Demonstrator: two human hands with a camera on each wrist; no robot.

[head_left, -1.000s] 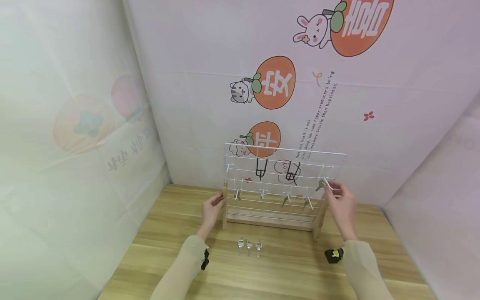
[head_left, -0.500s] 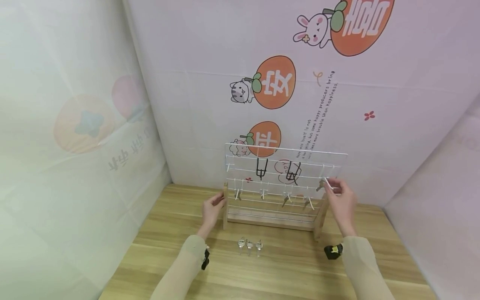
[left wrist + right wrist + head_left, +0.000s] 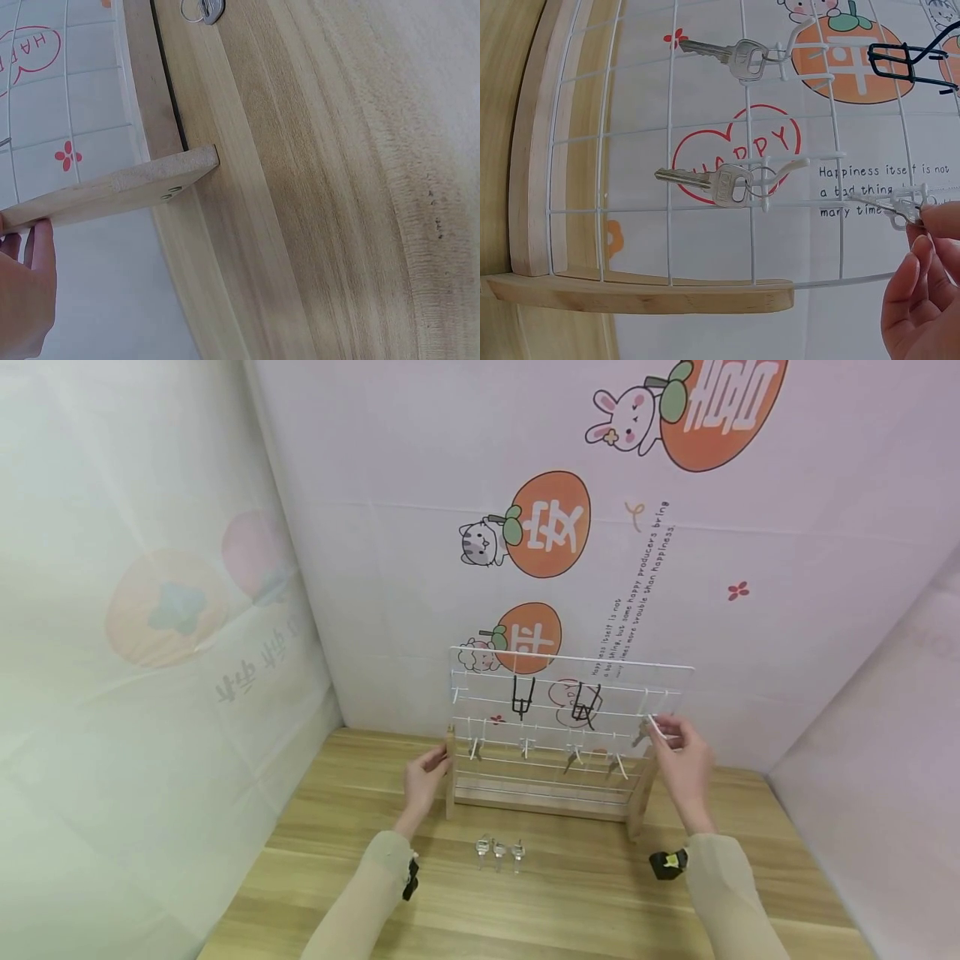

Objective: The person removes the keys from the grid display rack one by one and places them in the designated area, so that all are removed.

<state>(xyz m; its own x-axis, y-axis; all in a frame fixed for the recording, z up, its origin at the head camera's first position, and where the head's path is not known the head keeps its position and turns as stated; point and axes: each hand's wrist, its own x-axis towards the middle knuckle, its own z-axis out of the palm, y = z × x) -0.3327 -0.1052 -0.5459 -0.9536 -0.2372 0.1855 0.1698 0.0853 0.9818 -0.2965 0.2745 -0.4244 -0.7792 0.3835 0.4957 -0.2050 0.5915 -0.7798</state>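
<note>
A white wire grid rack [image 3: 573, 798] stands on wooden feet on the table. My left hand [image 3: 422, 781] grips its left wooden post [image 3: 142, 180], fingers at the post's upper end in the left wrist view. At the rack's right side, my right hand [image 3: 684, 768] pinches a silver key [image 3: 901, 213] by its head end, beside a white hook on the grid; the fingertips partly hide the key's ring. Other keys hang by rings from white hooks, among them an upper key [image 3: 742, 60] and a lower key [image 3: 726, 185] in the right wrist view.
Three keys with rings lie in front of the rack, the middle key [image 3: 499, 852] between the others. Two black wire hooks hang on the grid, a left black hook [image 3: 522, 700] and a right black hook [image 3: 583, 708]. A printed cloth wall [image 3: 420, 577] rises behind.
My right hand has shifted very slightly at the hook, and the key in it sits a little differently. The left hand keeps its place on the post.
</note>
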